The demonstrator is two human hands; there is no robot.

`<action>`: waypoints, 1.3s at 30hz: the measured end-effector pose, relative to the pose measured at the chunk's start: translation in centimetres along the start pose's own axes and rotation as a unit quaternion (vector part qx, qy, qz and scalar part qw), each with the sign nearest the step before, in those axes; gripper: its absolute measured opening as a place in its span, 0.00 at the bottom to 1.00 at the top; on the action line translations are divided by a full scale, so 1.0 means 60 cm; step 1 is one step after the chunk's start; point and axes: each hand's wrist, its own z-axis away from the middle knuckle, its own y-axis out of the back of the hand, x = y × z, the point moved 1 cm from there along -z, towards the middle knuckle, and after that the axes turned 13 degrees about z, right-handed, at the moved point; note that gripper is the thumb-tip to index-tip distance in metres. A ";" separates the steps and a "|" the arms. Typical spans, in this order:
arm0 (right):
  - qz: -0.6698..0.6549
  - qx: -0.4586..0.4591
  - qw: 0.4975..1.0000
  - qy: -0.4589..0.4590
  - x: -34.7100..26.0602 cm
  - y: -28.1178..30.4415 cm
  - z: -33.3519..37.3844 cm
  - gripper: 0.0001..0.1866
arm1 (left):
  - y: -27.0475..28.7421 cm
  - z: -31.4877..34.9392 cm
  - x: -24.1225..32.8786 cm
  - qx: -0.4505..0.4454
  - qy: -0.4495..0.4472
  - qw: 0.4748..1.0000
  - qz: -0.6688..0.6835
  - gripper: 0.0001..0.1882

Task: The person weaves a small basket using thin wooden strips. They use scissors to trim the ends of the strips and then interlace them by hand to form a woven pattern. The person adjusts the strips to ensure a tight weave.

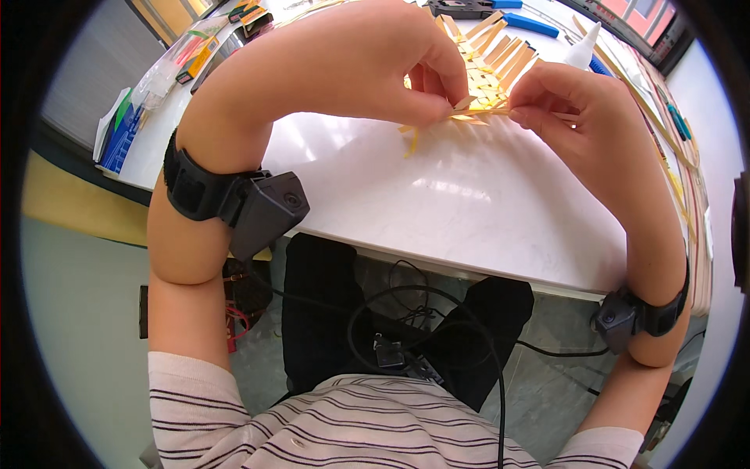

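Observation:
On the white table lies a woven piece of flat, pale yellow strips point(486, 78), its loose strip ends fanning out at the far side. My left hand point(410, 74) is at its near left corner, thumb and fingers pinched on a strip at the near edge. Across from it, my right hand point(566, 98) pinches the right end of a narrow strip point(494, 112) along that same edge. Some of the weave is hidden behind my left hand. One short yellow end hangs toward me below the left thumb.
Behind the weave stand a white nozzle bottle point(583, 48) and a blue-handled tool point(531, 24). Long strips point(678, 148) and a teal-handled tool point(676, 119) lie at the right. Clear plastic bags point(162, 78) and an orange box point(198, 59) sit left. Black cables point(426, 291) loop below the table edge.

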 end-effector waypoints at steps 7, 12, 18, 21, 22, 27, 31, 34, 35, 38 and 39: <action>0.020 -0.015 1.000 -0.005 -0.008 0.002 0.002 0.04 | -0.003 0.004 -0.003 0.016 0.016 0.999 0.026 0.09; 0.029 -0.014 0.999 0.000 -0.007 0.002 0.003 0.05 | -0.007 0.003 0.009 0.015 0.023 0.999 0.017 0.09; 0.040 -0.020 0.999 -0.002 -0.009 0.003 0.004 0.04 | -0.014 0.002 0.017 0.018 -0.008 1.000 -0.019 0.07; 0.056 -0.023 0.998 0.019 -0.009 0.011 0.004 0.03 | -0.014 0.001 0.013 0.016 -0.025 0.999 -0.040 0.07; 0.064 -0.024 0.997 0.031 -0.008 0.013 0.004 0.03 | -0.014 -0.001 0.012 0.014 -0.025 0.999 -0.039 0.07; 0.029 0.009 0.999 0.013 -0.003 0.009 0.007 0.04 | -0.014 0.001 0.013 0.012 -0.025 0.998 -0.050 0.07; 0.030 0.049 0.998 0.019 0.000 0.008 0.006 0.04 | -0.014 0.000 0.010 0.008 -0.031 0.998 -0.054 0.07; 0.019 0.020 1.000 -0.002 -0.004 0.004 0.008 0.03 | -0.013 -0.001 0.010 0.003 -0.031 0.998 -0.048 0.07; 0.025 0.006 1.000 -0.008 -0.006 0.004 0.006 0.03 | -0.013 -0.001 0.009 0.001 -0.030 0.998 -0.046 0.07; 0.047 -0.020 0.999 -0.018 -0.010 0.005 0.004 0.03 | -0.012 0.000 0.005 -0.004 -0.031 0.999 -0.027 0.08; 0.055 -0.019 0.998 -0.016 -0.010 0.005 0.004 0.03 | -0.009 0.002 0.003 -0.004 -0.032 0.999 -0.020 0.09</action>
